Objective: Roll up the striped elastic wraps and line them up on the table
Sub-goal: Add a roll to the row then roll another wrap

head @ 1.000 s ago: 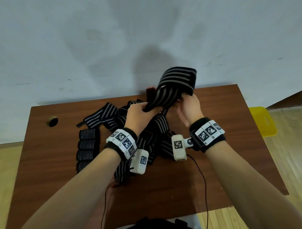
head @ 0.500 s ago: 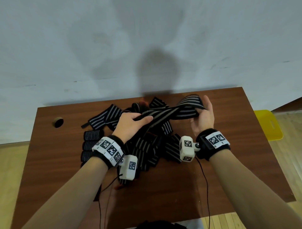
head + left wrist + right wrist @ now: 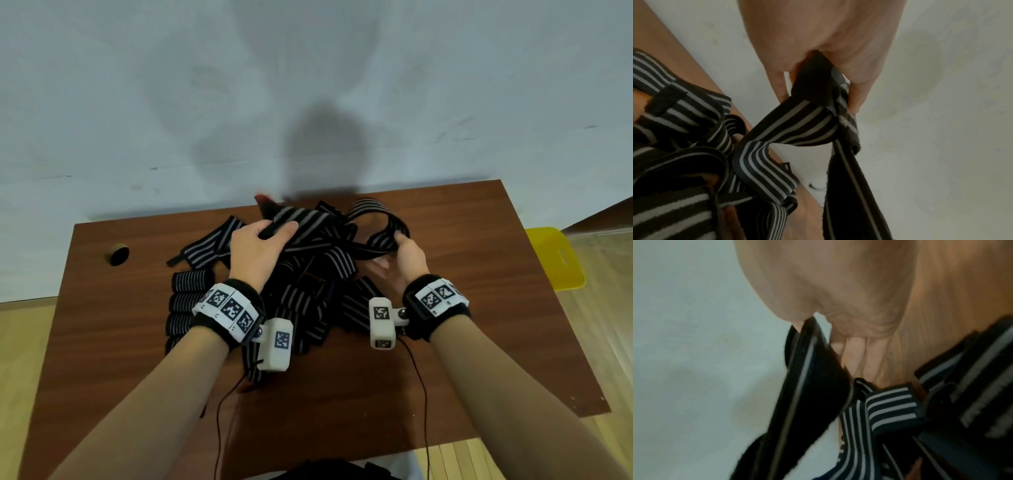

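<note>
Fingers of the left hand [image 3: 255, 251] and right hand [image 3: 407, 255] pinch opposite ends of one striped wrap [image 3: 329, 236] above the loose pile [image 3: 308, 294]; dragging it free could snag neighbours, perhaps scattering rolled wraps [image 3: 186, 298] left of the pile.

- Held wrap [image 3: 308, 222]: black elastic with grey lengthwise stripes, unrolled, stretched above the pile near the table's far edge; one end pinched in the left hand [image 3: 255, 250], the other looping into the right hand [image 3: 407, 253].
- Loose wraps [image 3: 308, 301]: tangled striped heap, mid-table toward the far edge; one strip [image 3: 212, 243] lies flat at the heap's left.
- Rolled wraps [image 3: 190, 279]: striped cylinders, stacked in a column toward the left edge, touching, partly hidden by the left wrist.
</note>
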{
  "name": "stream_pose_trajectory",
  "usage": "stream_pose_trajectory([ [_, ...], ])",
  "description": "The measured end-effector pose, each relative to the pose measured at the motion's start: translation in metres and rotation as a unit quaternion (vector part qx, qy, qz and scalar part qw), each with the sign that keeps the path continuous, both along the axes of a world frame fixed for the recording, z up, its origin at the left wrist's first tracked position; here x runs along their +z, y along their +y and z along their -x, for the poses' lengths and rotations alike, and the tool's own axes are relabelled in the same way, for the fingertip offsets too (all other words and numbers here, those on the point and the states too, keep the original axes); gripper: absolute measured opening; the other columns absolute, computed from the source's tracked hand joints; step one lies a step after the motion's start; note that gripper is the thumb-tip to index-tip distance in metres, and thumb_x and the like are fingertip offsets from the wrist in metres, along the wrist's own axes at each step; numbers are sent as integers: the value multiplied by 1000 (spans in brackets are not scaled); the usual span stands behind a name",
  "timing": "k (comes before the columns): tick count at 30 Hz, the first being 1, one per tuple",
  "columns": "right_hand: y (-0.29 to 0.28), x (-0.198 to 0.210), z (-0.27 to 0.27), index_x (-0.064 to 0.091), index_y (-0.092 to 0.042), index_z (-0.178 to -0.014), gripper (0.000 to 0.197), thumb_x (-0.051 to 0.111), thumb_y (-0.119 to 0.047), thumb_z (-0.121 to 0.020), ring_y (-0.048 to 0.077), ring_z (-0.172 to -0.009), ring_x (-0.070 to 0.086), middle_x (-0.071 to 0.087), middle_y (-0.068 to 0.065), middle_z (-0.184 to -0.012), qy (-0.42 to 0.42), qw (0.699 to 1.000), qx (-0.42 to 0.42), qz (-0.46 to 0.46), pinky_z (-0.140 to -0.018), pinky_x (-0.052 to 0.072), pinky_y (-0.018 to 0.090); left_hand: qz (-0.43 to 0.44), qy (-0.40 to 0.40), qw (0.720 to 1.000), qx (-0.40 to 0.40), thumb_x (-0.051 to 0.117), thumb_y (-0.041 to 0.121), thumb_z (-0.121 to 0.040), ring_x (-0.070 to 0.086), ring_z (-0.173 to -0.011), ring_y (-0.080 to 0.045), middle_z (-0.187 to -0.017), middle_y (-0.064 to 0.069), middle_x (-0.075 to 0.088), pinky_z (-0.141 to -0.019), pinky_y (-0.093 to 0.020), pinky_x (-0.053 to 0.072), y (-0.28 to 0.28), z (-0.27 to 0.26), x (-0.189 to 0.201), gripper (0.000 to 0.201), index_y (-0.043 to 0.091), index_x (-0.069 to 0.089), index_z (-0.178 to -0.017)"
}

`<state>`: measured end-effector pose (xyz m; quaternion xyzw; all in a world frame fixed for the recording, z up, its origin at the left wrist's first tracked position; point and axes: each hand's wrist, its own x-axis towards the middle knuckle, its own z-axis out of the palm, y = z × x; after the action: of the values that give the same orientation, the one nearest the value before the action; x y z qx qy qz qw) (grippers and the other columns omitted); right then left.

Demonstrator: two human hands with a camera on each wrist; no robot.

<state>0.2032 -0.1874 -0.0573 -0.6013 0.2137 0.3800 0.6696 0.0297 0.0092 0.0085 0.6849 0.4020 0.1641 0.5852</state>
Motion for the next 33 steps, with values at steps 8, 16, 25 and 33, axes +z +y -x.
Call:
stream_pose_trajectory([
  [8,-10,20,11,18,-12,-161,99,78,-41,-88,30,-151,31,23,11,-166,-180,962,-36,200,-120,35,46,-73,-49,995,-55,81,33,-87,72,-99,-7,-105,5,77,-96,-37,57,-12,0,18,27,14,80,-106],
  [16,32,74,37,57,-27,-142,58,75,-29,-86,20,-129,59,66,-3,-136,-649,646,394,74,-112,44,48,-99,-83,982,-138,76,41,-90,71,-101,-13,-104,2,76,-93,-41,57,-27,1,30,19,24,80,-98],
  [25,17,66,47,72,-13,-91,13,60,-19,-92,4,-83,68,73,-3,-88,-563,797,214,38,-76,52,23,170,-127,975,64,67,2,-96,67,-87,-27,-97,-14,74,-81,-34,54,-16,4,13,22,8,72,-117],
  [33,24,70,66,72,-23,-82,14,74,-31,-93,0,-71,69,74,-8,-74,-439,870,208,83,-63,52,15,163,-88,982,-41,67,10,-98,75,-103,-20,-108,-7,78,-90,-34,59,-50,7,10,20,5,73,-116],
])
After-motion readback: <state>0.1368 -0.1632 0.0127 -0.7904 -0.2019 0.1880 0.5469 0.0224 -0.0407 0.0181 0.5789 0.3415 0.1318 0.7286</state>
